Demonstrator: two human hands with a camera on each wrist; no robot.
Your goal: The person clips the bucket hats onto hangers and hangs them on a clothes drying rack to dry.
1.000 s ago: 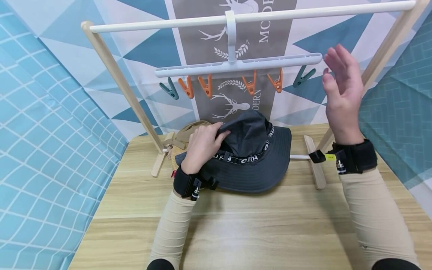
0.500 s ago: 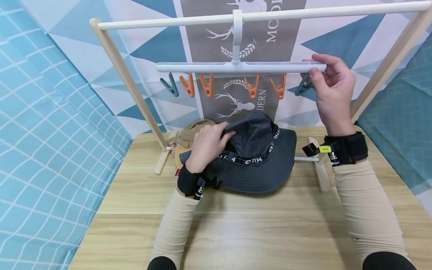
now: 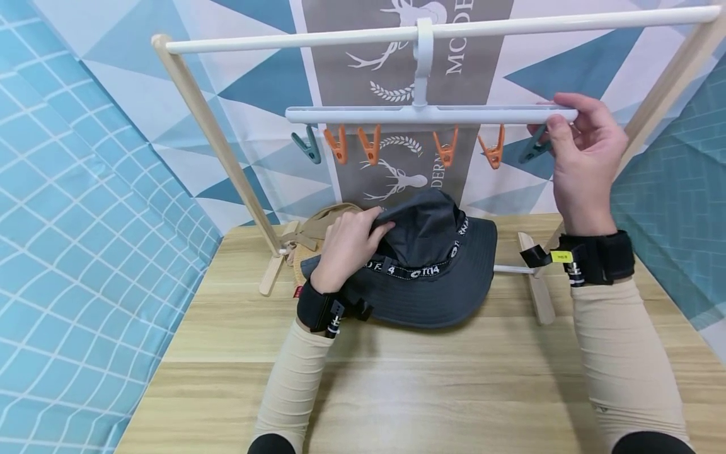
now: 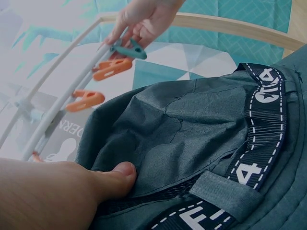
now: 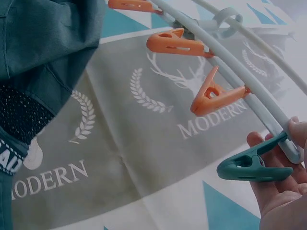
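Observation:
A dark grey brimmed hat [image 3: 437, 277] lies on the table with its inside and lettered band facing up. My left hand [image 3: 346, 246] pinches the edge of its crown, the thumb inside, as the left wrist view also shows. Up at the rack, my right hand [image 3: 590, 151] grips the right end of a white clip hanger [image 3: 363, 115]. Beside those fingers hangs a green clothespin [image 5: 254, 163]. Several orange clothespins [image 3: 445, 148] and another green one dangle along the bar. The hanger's hook [image 3: 422, 50] loops over the rack's white rod.
A wooden rack [image 3: 221, 148] with a white top rod [image 3: 283, 41] stands at the back of the wooden table [image 3: 431, 397]. Behind the dark hat, a tan hat [image 3: 326, 221] is partly covered. Patterned cloth backs the rack, and blue sheets flank both sides.
My right hand has come in from the right, taken hold of the hanger's end and slid the hanger rightward along the rod. The left hand keeps its pinch on the dark hat.

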